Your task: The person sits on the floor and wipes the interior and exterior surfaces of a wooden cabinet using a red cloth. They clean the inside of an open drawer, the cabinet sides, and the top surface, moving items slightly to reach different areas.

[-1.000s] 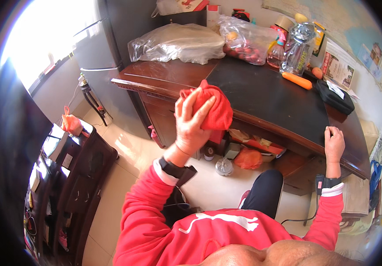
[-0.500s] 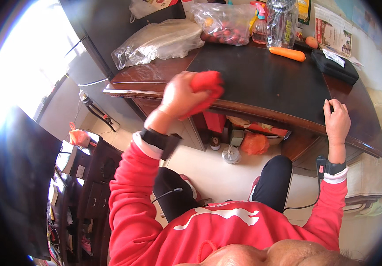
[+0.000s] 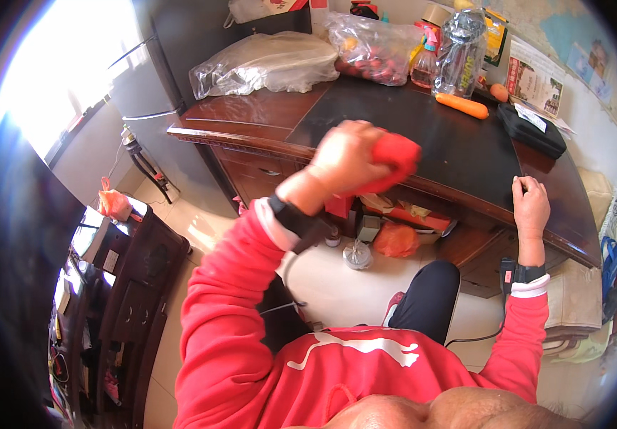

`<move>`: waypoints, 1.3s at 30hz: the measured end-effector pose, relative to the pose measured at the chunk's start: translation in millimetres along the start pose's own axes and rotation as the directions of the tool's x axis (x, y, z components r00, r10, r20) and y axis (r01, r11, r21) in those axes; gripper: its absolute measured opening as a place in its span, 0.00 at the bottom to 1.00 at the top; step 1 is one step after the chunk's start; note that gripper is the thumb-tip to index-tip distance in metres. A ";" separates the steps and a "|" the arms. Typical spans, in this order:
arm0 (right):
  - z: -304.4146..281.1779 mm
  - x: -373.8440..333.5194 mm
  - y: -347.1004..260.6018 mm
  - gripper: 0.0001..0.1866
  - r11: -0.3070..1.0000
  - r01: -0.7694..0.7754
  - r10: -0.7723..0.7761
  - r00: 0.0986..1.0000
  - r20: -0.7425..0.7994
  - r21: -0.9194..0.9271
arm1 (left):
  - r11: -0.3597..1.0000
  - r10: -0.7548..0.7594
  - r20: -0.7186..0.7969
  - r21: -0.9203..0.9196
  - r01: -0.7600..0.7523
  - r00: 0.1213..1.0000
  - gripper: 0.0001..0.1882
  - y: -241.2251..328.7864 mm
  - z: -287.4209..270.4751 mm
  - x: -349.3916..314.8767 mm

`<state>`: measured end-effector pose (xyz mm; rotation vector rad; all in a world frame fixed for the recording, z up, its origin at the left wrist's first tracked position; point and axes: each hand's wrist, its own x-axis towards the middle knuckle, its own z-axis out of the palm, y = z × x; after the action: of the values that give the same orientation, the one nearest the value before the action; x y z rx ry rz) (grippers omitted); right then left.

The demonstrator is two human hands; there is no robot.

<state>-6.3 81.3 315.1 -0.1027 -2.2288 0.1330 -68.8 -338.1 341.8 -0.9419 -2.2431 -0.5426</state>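
My left hand (image 3: pixel 348 161) is closed round a bunched red cloth (image 3: pixel 396 159), a little blurred, over the front edge of the dark wooden desk (image 3: pixel 365 118). At the desk's right front my right hand (image 3: pixel 532 204) rests with its fingers curled in. Whatever may be within those fingers is hidden. An orange carrot (image 3: pixel 462 106) lies on the black desktop, farther back than both hands. To its right is a black zip case (image 3: pixel 534 132) with a white paper slip on top.
Along the back stand a crumpled clear plastic bag (image 3: pixel 265 64), a bag of red fruit (image 3: pixel 373 53), a spray bottle (image 3: pixel 424 64) and a clear plastic bottle (image 3: pixel 460 53). Under the desk are an orange bag (image 3: pixel 396 239) and boxes. A dark cabinet (image 3: pixel 133 307) stands at left.
My left hand has swept right along the desk's front edge with the red cloth. The whole view has shifted slightly; my right hand keeps its place on the desk.
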 end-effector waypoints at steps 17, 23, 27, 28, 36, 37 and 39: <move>2.1 -0.3 -7.6 0.13 0.997 -0.004 0.001 0.999 -0.045 -0.076 | 0.722 -0.675 0.206 0.381 0.578 0.708 0.32 -175.4 -54.5 27.3; -1.8 0.6 -7.5 0.13 1.000 0.002 -0.003 0.999 -0.054 -0.017 | 0.901 -0.408 0.388 0.315 0.297 0.826 0.42 -39.4 47.5 111.4; -5.2 0.5 -7.9 0.13 0.995 -0.084 0.085 0.996 -0.019 0.050 | 0.996 -0.086 0.507 0.059 0.065 0.857 0.43 69.6 88.7 130.9; -5.0 0.3 -7.7 0.13 0.996 -0.059 0.062 0.997 -0.044 0.073 | 1.000 0.004 0.499 -0.015 0.004 0.866 0.41 90.3 93.1 128.2; -0.6 -0.9 0.1 0.11 0.991 -0.090 0.094 0.995 -0.037 0.096 | 0.646 -0.109 0.313 -0.699 0.307 0.943 0.28 112.4 52.9 72.9; -2.8 -0.7 -2.9 0.11 0.984 -0.141 0.144 0.989 -0.023 0.105 | 0.420 -0.164 0.326 -0.831 0.365 0.931 0.28 108.9 43.6 56.7; -10.9 -3.1 -14.6 0.09 0.894 -0.108 0.143 0.988 -0.050 0.435 | 0.074 -0.244 0.316 -0.937 0.342 0.917 0.26 105.4 32.2 16.8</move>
<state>3.8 67.1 321.3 -0.0082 -2.0595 0.6795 -12.3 -242.0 343.5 -1.0106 -1.8916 -2.4922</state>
